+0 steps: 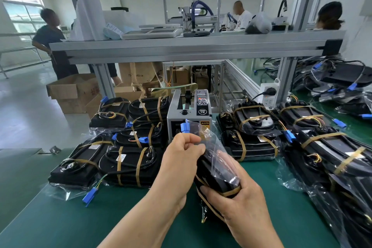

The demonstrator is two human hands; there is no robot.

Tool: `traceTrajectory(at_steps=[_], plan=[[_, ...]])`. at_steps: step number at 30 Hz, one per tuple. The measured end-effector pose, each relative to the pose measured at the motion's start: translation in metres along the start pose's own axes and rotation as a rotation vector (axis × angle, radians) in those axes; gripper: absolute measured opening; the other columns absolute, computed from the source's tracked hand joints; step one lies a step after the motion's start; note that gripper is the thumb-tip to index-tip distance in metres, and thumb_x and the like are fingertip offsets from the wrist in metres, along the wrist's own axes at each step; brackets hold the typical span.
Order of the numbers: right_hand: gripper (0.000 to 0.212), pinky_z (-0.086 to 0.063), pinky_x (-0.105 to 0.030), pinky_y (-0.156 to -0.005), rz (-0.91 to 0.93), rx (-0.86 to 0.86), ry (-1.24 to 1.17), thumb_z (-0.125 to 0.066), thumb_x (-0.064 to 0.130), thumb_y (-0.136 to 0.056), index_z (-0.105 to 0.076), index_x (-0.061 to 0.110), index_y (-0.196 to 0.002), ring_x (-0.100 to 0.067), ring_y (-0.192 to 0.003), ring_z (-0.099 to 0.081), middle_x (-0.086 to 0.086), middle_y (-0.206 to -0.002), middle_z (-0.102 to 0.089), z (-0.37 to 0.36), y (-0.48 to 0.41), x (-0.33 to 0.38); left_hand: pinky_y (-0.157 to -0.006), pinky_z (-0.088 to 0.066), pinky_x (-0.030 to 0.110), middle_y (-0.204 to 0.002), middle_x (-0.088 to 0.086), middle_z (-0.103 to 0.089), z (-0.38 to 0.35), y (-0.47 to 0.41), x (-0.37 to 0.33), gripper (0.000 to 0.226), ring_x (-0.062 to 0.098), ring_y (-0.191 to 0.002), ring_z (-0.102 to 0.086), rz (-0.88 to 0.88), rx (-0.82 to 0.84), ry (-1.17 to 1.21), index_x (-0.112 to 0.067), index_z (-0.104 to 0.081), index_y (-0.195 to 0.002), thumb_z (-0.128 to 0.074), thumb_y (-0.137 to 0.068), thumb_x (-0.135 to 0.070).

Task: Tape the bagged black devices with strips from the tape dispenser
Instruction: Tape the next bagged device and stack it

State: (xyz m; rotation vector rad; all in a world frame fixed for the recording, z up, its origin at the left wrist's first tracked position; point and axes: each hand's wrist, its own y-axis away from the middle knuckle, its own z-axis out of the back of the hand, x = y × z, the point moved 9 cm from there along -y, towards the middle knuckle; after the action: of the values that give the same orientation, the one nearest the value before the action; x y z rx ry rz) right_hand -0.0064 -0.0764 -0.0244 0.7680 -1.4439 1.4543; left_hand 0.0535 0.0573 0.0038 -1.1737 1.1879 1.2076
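A bagged black device (214,173) stands tilted on its edge over the green mat (80,217), in front of the grey tape dispenser (189,115). My left hand (182,153) grips the upper end of its clear bag, where a blue connector (185,127) sticks up. My right hand (239,201) grips the device's lower end, over a tan tape band. Taped bagged devices are stacked left (128,167) and right (253,123) of the dispenser.
More bagged devices pile up along the right edge (342,159). An aluminium shelf (191,46) spans overhead. A power strip (268,94) sits behind the right stack. Cardboard boxes (74,90) stand on the floor at left, and people work in the background.
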Motion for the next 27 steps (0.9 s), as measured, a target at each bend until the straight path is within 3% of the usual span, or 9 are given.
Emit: traceTrajectory(at_steps=[4, 6, 9, 12, 15, 18, 23, 25, 27], plan=[[0.077, -0.050, -0.006, -0.073, 0.021, -0.003, -0.024, -0.085, 0.009, -0.064, -0.062, 0.060, -0.116, 0.000, -0.093, -0.072, 0.018, -0.104, -0.075, 0.001, 0.001, 0.002, -0.056, -0.046, 0.015, -0.075, -0.012, -0.068, 0.004, 0.000, 0.005, 0.018, -0.002, -0.063, -0.062, -0.023, 0.015, 0.071, -0.028, -0.064, -0.103, -0.066, -0.088, -0.017], [0.073, -0.051, -0.006, -0.075, 0.035, -0.028, -0.066, -0.084, 0.011, -0.061, -0.064, 0.056, -0.116, 0.000, -0.094, -0.072, 0.017, -0.105, -0.075, 0.007, 0.001, 0.004, -0.061, -0.045, 0.016, -0.069, -0.018, -0.064, 0.011, 0.001, 0.011, 0.016, -0.006, -0.059, -0.058, -0.037, -0.022, 0.086, -0.027, -0.064, -0.106, -0.066, -0.090, -0.022], [0.074, -0.052, -0.008, -0.080, 0.040, -0.064, -0.160, -0.085, 0.012, -0.058, -0.065, 0.052, -0.117, -0.002, -0.104, -0.070, 0.019, -0.116, -0.072, 0.015, 0.000, 0.002, -0.084, -0.046, 0.018, -0.109, -0.013, -0.067, 0.018, 0.000, 0.020, 0.039, -0.008, -0.092, -0.062, -0.091, -0.033, -0.060, -0.029, -0.060, -0.119, -0.063, -0.087, -0.050], [0.072, -0.053, -0.012, -0.083, 0.038, -0.043, -0.255, -0.086, 0.020, -0.057, -0.065, 0.049, -0.119, -0.010, -0.108, -0.070, 0.009, -0.118, -0.073, 0.012, 0.001, -0.001, -0.106, -0.041, 0.027, -0.134, -0.008, -0.059, 0.009, -0.003, 0.026, 0.080, 0.004, -0.124, -0.053, -0.110, 0.149, -0.122, -0.026, -0.049, -0.139, -0.057, -0.075, -0.074], [0.071, -0.053, -0.015, -0.085, 0.028, -0.033, -0.343, -0.085, 0.021, -0.059, -0.065, 0.043, -0.123, -0.015, -0.111, -0.070, 0.001, -0.121, -0.072, 0.006, 0.004, -0.009, -0.101, -0.049, 0.034, -0.120, 0.005, -0.070, -0.004, -0.003, 0.022, 0.075, 0.019, -0.115, -0.065, -0.175, 0.376, -0.079, -0.022, -0.065, -0.124, -0.066, -0.070, -0.075], [0.079, -0.054, -0.019, -0.089, -0.020, 0.028, -0.380, -0.094, 0.030, -0.058, -0.061, 0.036, -0.130, -0.021, -0.116, -0.067, -0.004, -0.126, -0.070, 0.001, 0.004, -0.018, -0.089, -0.055, 0.029, -0.107, 0.011, -0.074, -0.001, -0.009, 0.018, 0.072, 0.020, -0.100, -0.070, -0.224, 0.388, -0.042, -0.020, -0.072, -0.109, -0.073, -0.062, -0.075], [0.086, -0.040, -0.040, -0.113, -0.162, 0.223, -0.274, -0.090, 0.053, -0.057, -0.055, 0.044, -0.135, -0.012, -0.134, -0.052, 0.009, -0.142, -0.059, 0.017, 0.003, -0.031, -0.088, -0.051, 0.020, -0.108, -0.001, -0.074, 0.005, -0.018, 0.000, 0.059, 0.012, -0.103, -0.069, -0.326, 0.408, -0.177, -0.034, -0.072, -0.107, -0.083, -0.057, -0.064], [0.081, -0.034, -0.041, -0.115, -0.169, 0.208, -0.194, -0.085, 0.064, -0.057, -0.057, 0.046, -0.132, -0.006, -0.137, -0.048, 0.016, -0.142, -0.058, 0.035, 0.001, -0.033, -0.094, -0.047, 0.022, -0.109, -0.009, -0.071, 0.005, -0.022, -0.003, 0.054, 0.009, -0.106, -0.065, -0.359, 0.398, -0.340, -0.040, -0.070, -0.107, -0.082, -0.057, -0.055], [0.069, -0.035, -0.039, -0.115, -0.168, 0.202, -0.037, -0.081, 0.060, -0.063, -0.058, 0.052, -0.127, 0.001, -0.133, -0.050, 0.023, -0.135, -0.060, 0.043, -0.005, -0.032, -0.095, -0.044, 0.021, -0.107, -0.018, -0.067, -0.002, -0.022, -0.004, 0.052, 0.005, -0.106, -0.061, -0.408, 0.402, -0.502, -0.044, -0.068, -0.105, -0.080, -0.055, -0.055]])
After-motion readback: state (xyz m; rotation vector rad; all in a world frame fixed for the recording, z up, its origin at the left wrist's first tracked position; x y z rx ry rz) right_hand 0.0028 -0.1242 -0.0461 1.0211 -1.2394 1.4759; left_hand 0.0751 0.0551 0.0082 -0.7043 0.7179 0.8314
